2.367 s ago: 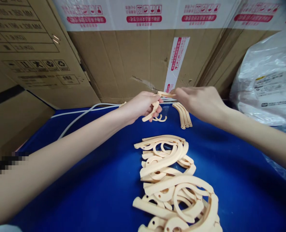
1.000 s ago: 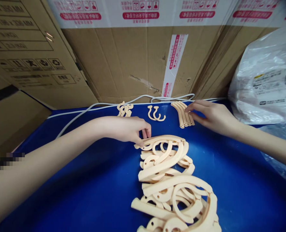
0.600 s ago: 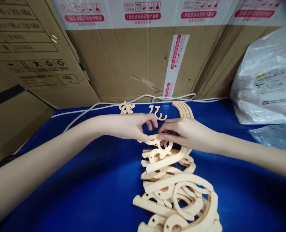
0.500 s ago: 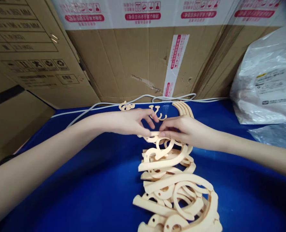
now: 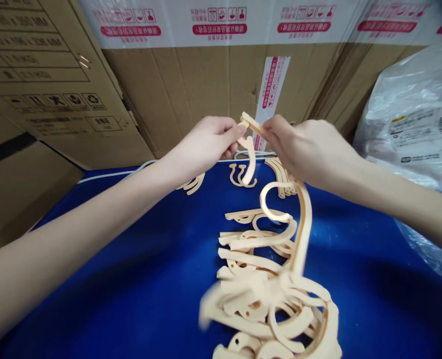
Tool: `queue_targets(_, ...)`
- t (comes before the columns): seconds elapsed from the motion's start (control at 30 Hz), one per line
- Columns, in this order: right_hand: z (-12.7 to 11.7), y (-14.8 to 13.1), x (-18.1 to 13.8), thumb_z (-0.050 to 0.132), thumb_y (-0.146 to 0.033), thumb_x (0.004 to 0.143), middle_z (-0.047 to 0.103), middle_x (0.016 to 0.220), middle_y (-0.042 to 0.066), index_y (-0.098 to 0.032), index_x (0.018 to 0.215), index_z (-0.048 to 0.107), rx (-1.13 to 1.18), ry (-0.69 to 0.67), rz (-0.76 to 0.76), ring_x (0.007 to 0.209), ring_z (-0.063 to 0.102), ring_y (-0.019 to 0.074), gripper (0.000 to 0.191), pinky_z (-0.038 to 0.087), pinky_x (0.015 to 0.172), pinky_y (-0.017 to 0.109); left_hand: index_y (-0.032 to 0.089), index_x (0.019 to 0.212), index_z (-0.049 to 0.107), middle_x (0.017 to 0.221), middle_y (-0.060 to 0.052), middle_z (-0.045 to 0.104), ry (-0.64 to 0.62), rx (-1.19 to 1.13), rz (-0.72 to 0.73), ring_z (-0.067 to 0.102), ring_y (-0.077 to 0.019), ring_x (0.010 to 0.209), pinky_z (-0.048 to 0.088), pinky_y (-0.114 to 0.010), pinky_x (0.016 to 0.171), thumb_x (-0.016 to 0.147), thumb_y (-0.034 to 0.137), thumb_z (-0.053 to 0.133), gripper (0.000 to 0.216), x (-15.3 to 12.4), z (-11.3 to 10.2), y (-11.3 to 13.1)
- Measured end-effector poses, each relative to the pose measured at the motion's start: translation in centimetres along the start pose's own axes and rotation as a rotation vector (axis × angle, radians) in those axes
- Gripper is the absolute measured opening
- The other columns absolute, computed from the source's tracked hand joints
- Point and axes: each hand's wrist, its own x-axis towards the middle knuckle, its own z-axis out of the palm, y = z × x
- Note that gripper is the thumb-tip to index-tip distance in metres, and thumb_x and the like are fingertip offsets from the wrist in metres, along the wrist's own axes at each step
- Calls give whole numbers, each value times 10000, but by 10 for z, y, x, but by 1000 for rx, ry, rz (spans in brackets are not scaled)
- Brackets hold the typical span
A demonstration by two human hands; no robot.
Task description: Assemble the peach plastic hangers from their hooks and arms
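My left hand point(image 5: 215, 139) pinches a short beige plastic hanger piece, whose curved arm point(image 5: 249, 162) hangs below my fingertips. My right hand point(image 5: 310, 147) is closed around a beige folding hanger point(image 5: 303, 227). One end of it pokes out toward my left fingertips, its round hook hangs under my palm, and its long jointed body drops toward me, blurred at the lower end. The two held parts meet or nearly meet; I cannot tell whether they are joined. Beneath lies a pile of folded beige hangers point(image 5: 260, 243) on the blue surface point(image 5: 131, 269).
Loose hooks point(image 5: 235, 177), stacked curved arms point(image 5: 280, 177) and several small pieces point(image 5: 194, 184) lie at the back by a white cable point(image 5: 104, 175). A cardboard box point(image 5: 191, 94) stands behind, another box point(image 5: 49, 65) at left, a plastic-wrapped package point(image 5: 411, 119) at right.
Both hands have risen from the top of the pile, lifting a hanger off it. Its body now swings down over the pile, and its end is between my hands.
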Motion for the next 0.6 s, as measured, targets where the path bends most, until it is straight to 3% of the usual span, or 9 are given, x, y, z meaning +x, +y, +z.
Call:
queue_targets(0.1, 9, 6, 7, 397, -296, 985, 578, 680, 64, -205, 929, 554, 16, -167, -75, 582, 538, 205, 190, 366, 584, 321, 153, 677, 533, 616, 7, 508, 6, 119, 35, 471, -91, 582, 350, -251, 602, 1015, 290, 465, 371, 4, 1, -6)
queue_targets(0.2, 22, 19, 11, 351, -320, 998, 618, 716, 64, -218, 869, 512, 120, -201, -131, 589, 546, 187, 230, 363, 595, 313, 160, 656, 515, 604, 17, 507, 7, 184, 73, 441, -93, 554, 322, -254, 586, 997, 282, 472, 365, 7, 3, -15)
queue_targets(0.33, 33, 41, 14, 353, -427, 1003, 604, 624, 32, -228, 764, 472, 470, -300, -199, 547, 537, 157, 332, 405, 597, 302, 159, 667, 540, 646, 2, 570, -78, 225, 108, 498, -112, 596, 333, -248, 598, 965, 243, 464, 319, 8, -2, -28)
queue_targets(0.47, 30, 59, 12, 496, -617, 919, 543, 547, -17, -231, 849, 559, 883, -384, -46, 469, 479, 136, 397, 345, 466, 277, 168, 675, 567, 631, 12, 580, -122, 298, -46, 437, -95, 495, 304, -242, 536, 939, 296, 463, 312, 7, -14, -53)
queue_targets(0.6, 18, 59, 4, 601, -516, 889, 515, 508, -22, -215, 853, 620, 1078, -421, 133, 429, 432, 112, 304, 287, 421, 263, 186, 515, 540, 464, 23, 453, -121, 462, -155, 424, -129, 469, 260, -270, 526, 863, 390, 575, 405, 9, -22, -82)
